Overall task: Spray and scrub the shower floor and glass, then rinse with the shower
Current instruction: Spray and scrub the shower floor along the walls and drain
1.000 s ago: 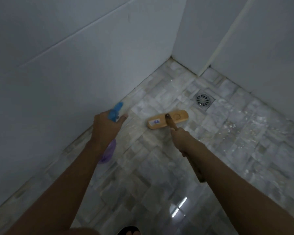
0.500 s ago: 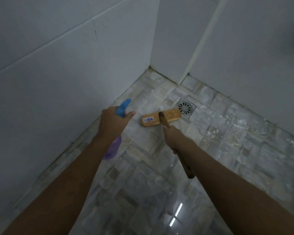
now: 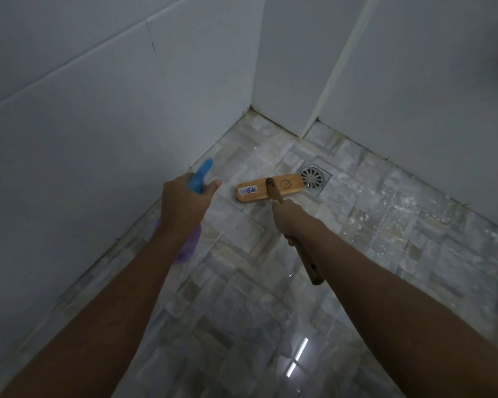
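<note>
The right hand (image 3: 292, 222) was wrapped tightly round the brown wooden handle (image 3: 308, 264) of a long scrubbing brush, its fingers closed low on the shaft, near the head. From that grip the handle ran forward and slightly left to the flat, oblong, light-wood brush head (image 3: 270, 187), which sat bristles-down on the grey mottled stone-tile shower floor (image 3: 385, 225). The head's long axis lay crosswise to the handle, its right end just beside the round metal floor drain (image 3: 314, 178). The left hand (image 3: 184, 206) was closed round the neck of a purple translucent spray bottle with a blue trigger nozzle (image 3: 200, 176), thumb stretched out, nozzle aimed ahead toward the wall-floor seam.

The brush head lay directly ahead of the right hand, which was the nearer one; scrubbing strokes would probably run along the handle's line, with the drain close by on the right.

The bristles were hidden under the head, the bottle's body mostly behind the left wrist, and whether a finger rested on the trigger could not be made out. No glass panel could be told apart in the dim view. White flecks, perhaps cleaner, speckled the tiles to the right.
</note>
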The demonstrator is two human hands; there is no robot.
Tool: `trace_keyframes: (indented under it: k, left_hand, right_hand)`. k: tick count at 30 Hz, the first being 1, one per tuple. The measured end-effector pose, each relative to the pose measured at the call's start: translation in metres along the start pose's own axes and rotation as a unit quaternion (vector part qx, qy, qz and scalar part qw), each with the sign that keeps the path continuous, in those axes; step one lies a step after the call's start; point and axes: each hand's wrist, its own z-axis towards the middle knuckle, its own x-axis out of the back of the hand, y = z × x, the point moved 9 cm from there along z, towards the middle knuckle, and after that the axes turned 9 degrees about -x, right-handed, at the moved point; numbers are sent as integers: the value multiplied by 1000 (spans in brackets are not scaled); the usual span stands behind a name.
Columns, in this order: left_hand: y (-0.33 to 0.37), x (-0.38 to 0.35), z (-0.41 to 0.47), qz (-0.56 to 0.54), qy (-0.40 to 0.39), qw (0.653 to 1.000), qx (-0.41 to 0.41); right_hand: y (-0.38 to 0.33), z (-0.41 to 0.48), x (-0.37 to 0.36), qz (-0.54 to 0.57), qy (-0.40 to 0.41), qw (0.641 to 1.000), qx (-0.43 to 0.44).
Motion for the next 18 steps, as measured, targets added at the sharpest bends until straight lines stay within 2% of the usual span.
trace_keyframes:
  k: [3,6,10,14,18]
  left_hand:
    - [-6,3,2,-24,21,999,17]
    - [-7,2,2,-5,18,1000,0]
    - [-14,10,-3,-7,52,999,-13]
    - [-19,14,-2,-16,72,997,-33]
    - [-31,20,3,-29,104,994,-30]
  right_hand:
    - [-4,-3,-1,0,-3,1000,7]
    - [0,-4,-8,-30,-8,1000,-3]
    - [-3,-2,-8,-29,-10,999,-11]
    - [-45,39,13,18,-7,1000,-13]
    - [-101,75,46,9,14,1000,-2]
